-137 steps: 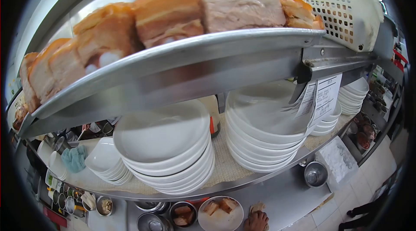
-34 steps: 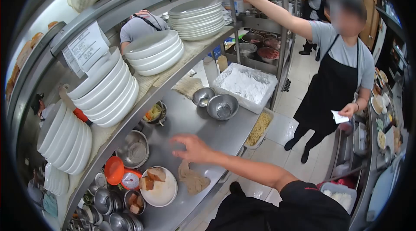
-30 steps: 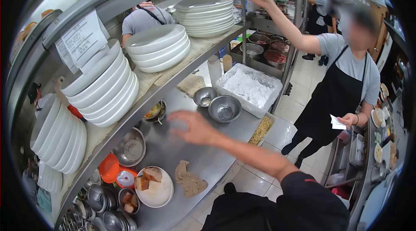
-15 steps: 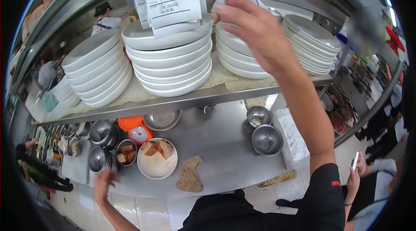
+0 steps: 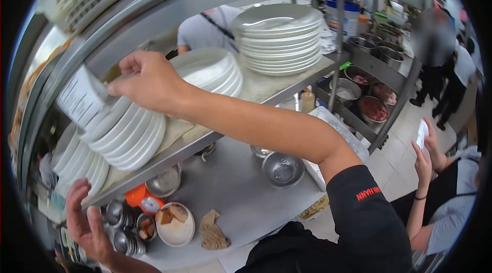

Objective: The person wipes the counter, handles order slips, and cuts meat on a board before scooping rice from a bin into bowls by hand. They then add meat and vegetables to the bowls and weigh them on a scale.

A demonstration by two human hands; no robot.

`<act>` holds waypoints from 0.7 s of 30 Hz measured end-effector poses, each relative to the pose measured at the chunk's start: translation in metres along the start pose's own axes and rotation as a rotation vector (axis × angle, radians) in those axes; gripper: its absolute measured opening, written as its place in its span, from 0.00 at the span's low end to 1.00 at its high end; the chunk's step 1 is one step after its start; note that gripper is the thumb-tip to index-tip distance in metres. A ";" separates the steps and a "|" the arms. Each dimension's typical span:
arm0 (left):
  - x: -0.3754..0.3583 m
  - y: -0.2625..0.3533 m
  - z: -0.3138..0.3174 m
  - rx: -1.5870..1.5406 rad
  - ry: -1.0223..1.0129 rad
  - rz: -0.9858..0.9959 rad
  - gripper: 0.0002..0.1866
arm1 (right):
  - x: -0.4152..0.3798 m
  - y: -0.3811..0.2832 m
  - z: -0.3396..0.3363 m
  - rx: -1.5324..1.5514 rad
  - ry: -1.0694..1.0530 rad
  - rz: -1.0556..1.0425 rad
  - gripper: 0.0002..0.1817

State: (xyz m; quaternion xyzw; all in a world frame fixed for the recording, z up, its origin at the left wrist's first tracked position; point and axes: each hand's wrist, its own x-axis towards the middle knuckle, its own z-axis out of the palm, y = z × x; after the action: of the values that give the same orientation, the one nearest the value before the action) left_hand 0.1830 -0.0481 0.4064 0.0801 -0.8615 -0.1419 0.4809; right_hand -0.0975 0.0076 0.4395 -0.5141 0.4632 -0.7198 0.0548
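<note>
While reaching over a stack of white round plates [image 5: 130,140], holds the right hand [image 5: 148,81], thumb and fingers curled, beside white printed paper slips [image 5: 82,99] hanging from a curved steel rail [image 5: 123,17]; cannot tell whether pinching the paper. Raises the left hand [image 5: 89,227], fingers spread and gripping nothing visible, near stacked steel bowls [image 5: 122,214]. Below, on a steel counter [image 5: 233,191], a shallow white dish [image 5: 178,233] with browned meat pieces [image 5: 171,214] beside a crumpled tan cloth [image 5: 212,233].

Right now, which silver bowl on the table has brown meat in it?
The small bowl just left of the white plate. The big bowl behind the plate and the stacked bowls show no meat.
</note>
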 end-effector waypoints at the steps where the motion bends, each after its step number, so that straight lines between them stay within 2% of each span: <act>1: 0.001 -0.003 -0.002 -0.008 -0.011 0.013 0.18 | -0.007 -0.005 -0.018 0.022 -0.045 0.024 0.27; 4: 0.007 -0.005 -0.001 -0.026 -0.029 0.065 0.15 | -0.026 -0.007 -0.063 -0.071 0.053 -0.088 0.26; 6: 0.006 0.001 0.003 -0.023 -0.053 0.037 0.15 | -0.042 -0.015 -0.097 -0.174 0.098 -0.075 0.25; 8: 0.000 0.002 0.013 -0.237 -0.107 -0.021 0.18 | -0.055 -0.014 -0.131 -0.209 0.135 -0.079 0.21; 12: -0.026 -0.002 0.054 -0.468 -0.429 -0.048 0.18 | -0.093 -0.019 -0.189 -0.132 0.347 0.019 0.14; 14: -0.059 -0.010 0.096 -0.654 -0.628 -0.342 0.16 | -0.118 -0.016 -0.210 -0.090 0.454 0.063 0.13; 15: -0.077 -0.033 0.121 -0.599 -0.787 -0.267 0.14 | -0.129 -0.014 -0.218 -0.098 0.460 0.065 0.13; 16: -0.106 -0.045 0.145 -0.604 -0.855 -0.469 0.14 | -0.144 -0.011 -0.223 -0.101 0.530 0.106 0.13; 17: -0.133 -0.045 0.174 -0.607 -0.914 -0.667 0.14 | -0.156 -0.009 -0.227 -0.108 0.596 0.141 0.12; 19: -0.208 -0.072 0.224 -0.633 -0.949 -0.854 0.16 | -0.182 0.000 -0.231 -0.095 0.649 0.167 0.12; 21: -0.247 -0.068 0.250 -0.549 -1.034 -1.088 0.17 | -0.201 0.014 -0.230 -0.076 0.700 0.189 0.12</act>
State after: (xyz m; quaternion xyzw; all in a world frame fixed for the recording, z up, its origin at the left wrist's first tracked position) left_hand 0.1002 -0.0029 0.0610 0.2918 -0.7498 -0.5829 -0.1135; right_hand -0.1913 0.2515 0.2816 -0.1930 0.5260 -0.8261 -0.0600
